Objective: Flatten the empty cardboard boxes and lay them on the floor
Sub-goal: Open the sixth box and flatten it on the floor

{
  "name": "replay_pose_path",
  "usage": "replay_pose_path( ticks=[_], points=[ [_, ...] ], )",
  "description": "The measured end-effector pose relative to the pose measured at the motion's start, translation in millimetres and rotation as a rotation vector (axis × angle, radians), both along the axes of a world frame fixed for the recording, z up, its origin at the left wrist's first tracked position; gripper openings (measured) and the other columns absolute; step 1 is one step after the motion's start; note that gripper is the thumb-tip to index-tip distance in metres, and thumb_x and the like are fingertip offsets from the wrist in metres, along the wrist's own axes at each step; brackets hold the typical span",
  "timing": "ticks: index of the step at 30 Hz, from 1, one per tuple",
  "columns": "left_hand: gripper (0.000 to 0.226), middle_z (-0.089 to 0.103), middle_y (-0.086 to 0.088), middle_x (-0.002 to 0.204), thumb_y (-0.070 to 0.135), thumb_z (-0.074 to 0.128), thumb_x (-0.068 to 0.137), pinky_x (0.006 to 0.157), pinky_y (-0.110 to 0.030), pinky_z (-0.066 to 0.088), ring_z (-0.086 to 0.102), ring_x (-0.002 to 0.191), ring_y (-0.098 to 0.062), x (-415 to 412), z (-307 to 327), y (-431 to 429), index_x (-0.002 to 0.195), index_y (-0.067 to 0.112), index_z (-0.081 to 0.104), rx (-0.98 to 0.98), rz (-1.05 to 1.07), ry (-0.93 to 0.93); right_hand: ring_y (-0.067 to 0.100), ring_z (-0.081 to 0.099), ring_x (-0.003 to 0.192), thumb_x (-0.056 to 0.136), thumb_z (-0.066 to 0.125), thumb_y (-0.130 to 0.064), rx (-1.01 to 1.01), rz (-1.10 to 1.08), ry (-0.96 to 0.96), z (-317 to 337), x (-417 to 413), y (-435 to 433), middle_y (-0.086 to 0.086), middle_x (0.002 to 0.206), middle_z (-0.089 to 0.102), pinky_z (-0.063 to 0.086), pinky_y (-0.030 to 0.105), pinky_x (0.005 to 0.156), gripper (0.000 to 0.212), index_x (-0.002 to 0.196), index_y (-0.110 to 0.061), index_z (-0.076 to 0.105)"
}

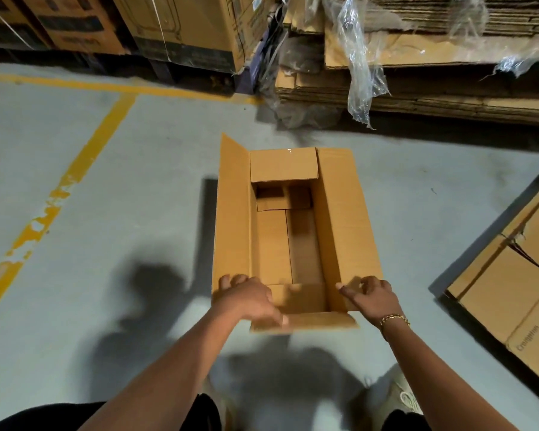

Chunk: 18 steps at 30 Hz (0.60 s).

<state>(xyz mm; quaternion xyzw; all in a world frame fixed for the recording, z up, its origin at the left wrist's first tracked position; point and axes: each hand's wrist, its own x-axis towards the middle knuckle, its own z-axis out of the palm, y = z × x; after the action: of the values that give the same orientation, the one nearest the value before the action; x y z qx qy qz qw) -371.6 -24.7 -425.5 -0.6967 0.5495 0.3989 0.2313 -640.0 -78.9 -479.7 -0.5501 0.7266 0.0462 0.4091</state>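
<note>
One rectangular cardboard box [339,213] (matte) in left grip [249,298], right grip [374,295].

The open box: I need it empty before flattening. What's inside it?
In the open box only bottom flaps show; no loose contents. The left hand and right hand cover near corners.

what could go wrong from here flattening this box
The box seems to have its bottom flaps folded shut, so it may buckle rather than collapse flat. The left hand and right hand hold only the near corners, so the grip could slip or tear a flap.
</note>
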Motion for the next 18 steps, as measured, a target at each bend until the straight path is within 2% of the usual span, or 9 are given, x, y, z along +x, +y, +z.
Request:
replay_pose_path(
  ticks=[2,3,5,7,9,12,14,16,18],
  points=[
    [0.103,0.021,-0.003,0.16,0.08,0.066,0.059,0.115,-0.062,-0.004,0.004,0.15,-0.033,-5.4,-20.7,23.5,0.147,0.032,0.04,-0.065,-0.102,-0.115,0.038,0.036,0.138,0.062,0.062,-0.085,0.037,0.11,0.058,-4.0,9.7,11.6,0.012,0.153,0.035,0.039,0.051,0.111,0.112,0.149,-0.018,0.036],
    [0.109,0.008,-0.004,0.164,0.08,0.066,0.06,0.114,-0.066,-0.009,-0.008,0.151,-0.034,-8.5,-32.5,34.4,0.151,0.03,0.033,-0.119,-0.129,-0.163,0.037,0.031,0.141,0.059,0.063,-0.086,0.043,0.169,0.089,-6.7,13.3,17.6,0.009,0.157,0.029,0.039,0.052,0.111,0.119,0.152,-0.02,0.029],
    [0.1,-0.003,-0.007,0.166,0.078,0.063,0.068,0.113,-0.071,-0.006,-0.016,0.151,-0.037,-12.5,-50.4,49.1,0.149,0.026,0.037,-0.209,-0.182,-0.246,0.035,0.026,0.144,0.061,0.066,-0.081,0.021,0.28,0.174,-8.8,17.6,27.0,0.005,0.162,0.018,0.043,0.052,0.108,0.124,0.156,-0.025,0.01],
    [0.089,-0.001,-0.009,0.166,0.078,0.056,0.075,0.113,-0.073,0.007,-0.01,0.15,-0.041,-13.3,-61.8,54.2,0.144,0.023,0.042,-0.282,-0.229,-0.316,0.035,0.031,0.141,0.07,0.065,-0.076,-0.052,0.37,0.219,-8.5,19.5,31.2,0.005,0.163,0.013,0.048,0.049,0.104,0.121,0.158,-0.031,-0.004],
    [0.092,0.014,-0.008,0.16,0.085,0.048,0.071,0.108,-0.067,0.022,0.01,0.146,-0.04,-11.7,-64.7,47.1,0.139,0.023,0.045,-0.329,-0.229,-0.323,0.035,0.036,0.138,0.079,0.057,-0.075,-0.087,0.464,0.225,-7.8,18.9,29.6,0.004,0.165,0.005,0.051,0.046,0.102,0.109,0.158,-0.036,-0.006],
    [0.104,0.035,-0.003,0.145,0.099,0.018,0.067,0.1,-0.055,0.029,0.031,0.129,-0.029,1.6,-57.5,11.9,0.137,0.028,0.047,-0.451,-0.177,-0.282,0.034,0.03,0.145,0.087,0.048,-0.073,0.009,0.561,0.208,-5.5,18.9,25.1,0.002,0.167,-0.013,0.05,0.046,0.104,0.08,0.154,-0.035,0.026],
    [0.095,0.031,-0.006,0.151,0.092,0.02,0.075,0.103,-0.053,0.028,0.029,0.135,-0.029,18.4,-59.9,-25.4,0.142,0.029,0.044,-0.552,-0.206,-0.296,0.032,0.028,0.148,0.088,0.046,-0.073,0.025,0.574,0.177,-5.6,18.1,23.0,0.0,0.167,-0.017,0.047,0.046,0.107,0.073,0.15,-0.036,0.033],
    [0.082,0.02,-0.009,0.16,0.08,0.029,0.083,0.107,-0.055,0.025,0.021,0.143,-0.032,36.4,-68.7,-68.1,0.147,0.03,0.039,-0.61,-0.287,-0.347,0.029,0.028,0.149,0.084,0.04,-0.08,0.035,0.594,0.155,-6.7,16.3,21.8,-0.002,0.167,-0.02,0.044,0.044,0.111,0.085,0.155,-0.04,0.019],
    [0.08,0.01,-0.011,0.165,0.073,0.035,0.088,0.112,-0.057,0.019,0.012,0.149,-0.036,53.3,-78.8,-111.3,0.154,0.03,0.027,-0.618,-0.296,-0.387,0.025,0.027,0.15,0.07,0.027,-0.092,0.049,0.583,0.146,-14.3,12.1,20.1,-0.005,0.166,-0.023,0.043,0.042,0.111,0.104,0.156,-0.045,-0.009]
  ],
)
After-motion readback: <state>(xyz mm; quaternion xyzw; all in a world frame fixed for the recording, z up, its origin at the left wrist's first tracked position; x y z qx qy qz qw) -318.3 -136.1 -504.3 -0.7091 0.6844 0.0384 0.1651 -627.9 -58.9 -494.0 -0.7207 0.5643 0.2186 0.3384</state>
